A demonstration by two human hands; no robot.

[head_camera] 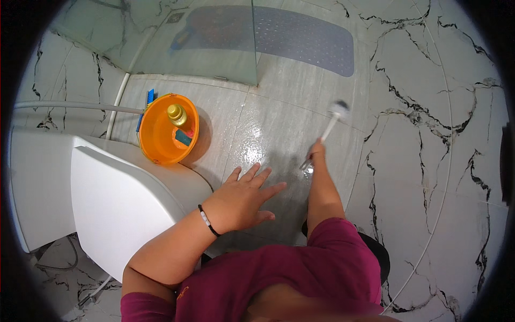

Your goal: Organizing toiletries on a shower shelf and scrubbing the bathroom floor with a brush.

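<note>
My right hand (317, 152) grips the handle of a white long-handled scrubbing brush (330, 126). The brush head (340, 109) is blurred, over the grey tiled floor (281, 108) near the right-hand wall; whether its bristles touch the tiles is unclear. Spread fingers and nothing held: that is how my left hand (245, 197) hovers beside the white toilet (120, 201). Wet, shiny floor lies just beyond its fingertips. An orange bucket (151, 139) stands past the toilet, holding a gold-capped bottle (177, 114) and a green sponge (183, 137).
Blue-bristled brush (150, 96) sits at the bucket's outer rim. A glass panel (201, 52) rises at the upper left, partly in front of a grey bath mat (314, 38). A grey pipe (80, 106) runs to the bucket. Marble-patterned wall (410, 161) bounds the right side.
</note>
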